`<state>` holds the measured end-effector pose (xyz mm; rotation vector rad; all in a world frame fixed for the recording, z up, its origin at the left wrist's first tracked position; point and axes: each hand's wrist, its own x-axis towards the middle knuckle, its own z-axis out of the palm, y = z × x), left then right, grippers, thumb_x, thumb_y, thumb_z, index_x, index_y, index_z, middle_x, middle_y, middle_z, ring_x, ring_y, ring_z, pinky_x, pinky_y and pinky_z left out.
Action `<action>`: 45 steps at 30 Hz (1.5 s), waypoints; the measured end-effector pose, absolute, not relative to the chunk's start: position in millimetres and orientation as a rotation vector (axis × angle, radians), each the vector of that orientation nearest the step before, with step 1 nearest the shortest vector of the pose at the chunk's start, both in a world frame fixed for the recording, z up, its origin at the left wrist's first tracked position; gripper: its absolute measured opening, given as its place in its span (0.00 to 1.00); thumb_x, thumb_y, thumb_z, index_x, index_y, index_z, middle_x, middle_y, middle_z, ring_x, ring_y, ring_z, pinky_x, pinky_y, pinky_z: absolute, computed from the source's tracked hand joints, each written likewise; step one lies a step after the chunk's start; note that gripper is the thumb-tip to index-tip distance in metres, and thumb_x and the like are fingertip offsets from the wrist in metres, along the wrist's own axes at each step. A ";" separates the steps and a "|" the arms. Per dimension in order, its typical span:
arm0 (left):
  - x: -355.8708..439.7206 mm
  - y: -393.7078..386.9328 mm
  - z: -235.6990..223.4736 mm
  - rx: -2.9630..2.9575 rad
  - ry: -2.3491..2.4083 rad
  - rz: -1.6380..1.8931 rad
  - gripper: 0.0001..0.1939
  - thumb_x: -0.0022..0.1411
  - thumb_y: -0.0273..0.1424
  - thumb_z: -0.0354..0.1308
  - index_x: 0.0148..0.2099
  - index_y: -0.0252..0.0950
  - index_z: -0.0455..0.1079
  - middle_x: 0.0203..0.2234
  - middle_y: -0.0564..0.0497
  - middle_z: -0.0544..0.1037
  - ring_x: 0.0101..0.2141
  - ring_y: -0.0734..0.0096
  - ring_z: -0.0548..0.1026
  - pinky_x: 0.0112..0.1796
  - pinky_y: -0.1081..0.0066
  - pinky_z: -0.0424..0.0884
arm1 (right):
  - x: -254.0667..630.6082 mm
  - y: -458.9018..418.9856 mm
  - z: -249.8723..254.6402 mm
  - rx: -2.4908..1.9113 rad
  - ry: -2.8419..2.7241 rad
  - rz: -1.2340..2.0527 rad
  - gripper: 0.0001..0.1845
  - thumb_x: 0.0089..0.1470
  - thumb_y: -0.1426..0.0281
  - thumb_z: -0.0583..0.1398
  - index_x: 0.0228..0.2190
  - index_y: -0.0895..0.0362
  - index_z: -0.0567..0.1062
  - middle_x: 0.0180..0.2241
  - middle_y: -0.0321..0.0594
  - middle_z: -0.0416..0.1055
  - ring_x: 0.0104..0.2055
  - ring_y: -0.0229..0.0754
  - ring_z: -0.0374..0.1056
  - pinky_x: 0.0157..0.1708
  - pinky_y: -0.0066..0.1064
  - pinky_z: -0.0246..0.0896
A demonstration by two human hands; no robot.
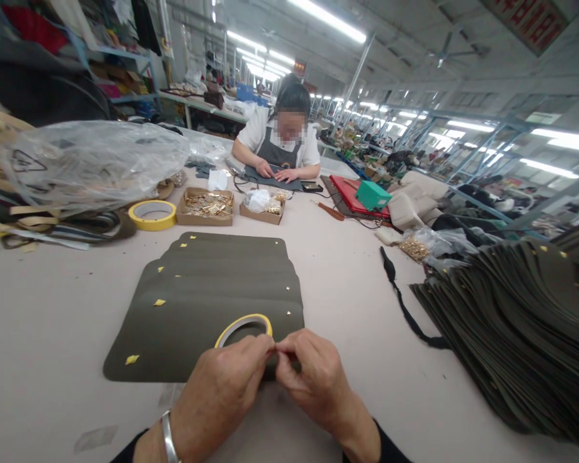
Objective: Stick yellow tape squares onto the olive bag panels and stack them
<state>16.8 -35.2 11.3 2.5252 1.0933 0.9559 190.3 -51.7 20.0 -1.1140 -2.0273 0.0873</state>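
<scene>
My left hand (229, 379) is closed on a thin roll of yellow tape (244, 321), whose ring stands out above the fingers. My right hand (313, 373) is pinched shut, its fingertips meeting those of the left; whatever lies between them is too small to make out. Under and beyond both hands lie overlapping dark olive panels (197, 334), spread flat in a stepped stack. Small yellow tape pieces (132, 360) sit along their left side, and small shiny metal bits (288, 313) show along the right side.
A thick pile of olive panels (511, 334) fans out at right, beside a black strap (405, 308). Farther back are a wide yellow tape roll (153, 215), a box of gold hardware (205, 209) and a large plastic bag (96, 161). Across the table a co-worker (277, 141) handles dark material.
</scene>
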 end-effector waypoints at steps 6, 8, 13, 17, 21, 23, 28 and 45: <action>23.3 -28.6 7.8 2.564 1.001 1.186 0.09 0.67 0.23 0.46 0.39 0.36 0.66 0.23 0.55 0.71 0.24 0.73 0.71 0.27 0.75 0.66 | 193.6 -34.9 15.2 -1.562 -1.291 1.037 0.07 0.50 0.69 0.59 0.24 0.59 0.72 0.17 0.33 0.69 0.17 0.34 0.65 0.17 0.23 0.60; 25.6 -26.8 0.5 2.622 1.057 1.120 0.09 0.67 0.22 0.47 0.37 0.36 0.66 0.23 0.54 0.70 0.24 0.70 0.69 0.27 0.72 0.66 | 203.5 -23.0 8.7 -1.598 -1.157 1.136 0.10 0.48 0.65 0.61 0.25 0.61 0.74 0.17 0.34 0.69 0.16 0.33 0.65 0.17 0.23 0.61; 29.5 -22.5 -18.0 2.813 1.136 0.559 0.04 0.62 0.23 0.56 0.35 0.37 0.65 0.32 0.51 0.73 0.32 0.63 0.70 0.31 0.67 0.68 | 224.2 -4.4 -5.9 -1.619 -1.216 1.161 0.16 0.48 0.59 0.63 0.28 0.62 0.77 0.21 0.37 0.72 0.21 0.34 0.67 0.23 0.24 0.66; 31.1 -21.7 -19.4 2.811 1.136 0.414 0.04 0.62 0.25 0.58 0.37 0.37 0.65 0.33 0.51 0.73 0.33 0.63 0.69 0.30 0.67 0.69 | 224.2 -2.9 -9.8 -1.682 -1.371 1.053 0.14 0.52 0.61 0.61 0.29 0.60 0.78 0.21 0.36 0.72 0.23 0.36 0.68 0.24 0.25 0.66; 31.4 -20.8 -19.5 2.779 1.131 0.425 0.04 0.63 0.25 0.57 0.37 0.37 0.65 0.33 0.51 0.72 0.33 0.64 0.68 0.31 0.67 0.68 | 219.4 -1.1 -6.7 -1.733 -1.615 0.816 0.11 0.54 0.67 0.58 0.28 0.58 0.79 0.22 0.36 0.74 0.23 0.37 0.68 0.25 0.25 0.63; 31.1 -20.5 -20.6 2.768 1.125 0.450 0.03 0.64 0.25 0.56 0.37 0.37 0.65 0.33 0.51 0.72 0.33 0.65 0.68 0.31 0.68 0.67 | 216.7 0.5 -3.6 -1.744 -1.715 0.685 0.10 0.54 0.71 0.57 0.27 0.58 0.79 0.24 0.37 0.75 0.25 0.37 0.69 0.27 0.26 0.62; 30.8 -20.5 -20.6 2.741 1.112 0.456 0.04 0.64 0.23 0.54 0.36 0.37 0.65 0.33 0.51 0.71 0.33 0.64 0.67 0.31 0.67 0.67 | 213.2 4.5 0.6 -1.752 -1.851 0.553 0.09 0.53 0.74 0.57 0.26 0.57 0.77 0.24 0.37 0.76 0.26 0.38 0.70 0.28 0.27 0.61; 32.0 -21.1 -20.8 2.698 1.132 0.456 0.06 0.63 0.20 0.53 0.36 0.37 0.65 0.33 0.50 0.72 0.34 0.61 0.68 0.32 0.65 0.70 | 213.4 8.1 9.1 -1.660 -2.451 0.117 0.10 0.55 0.80 0.55 0.30 0.60 0.77 0.29 0.44 0.76 0.31 0.42 0.73 0.33 0.29 0.64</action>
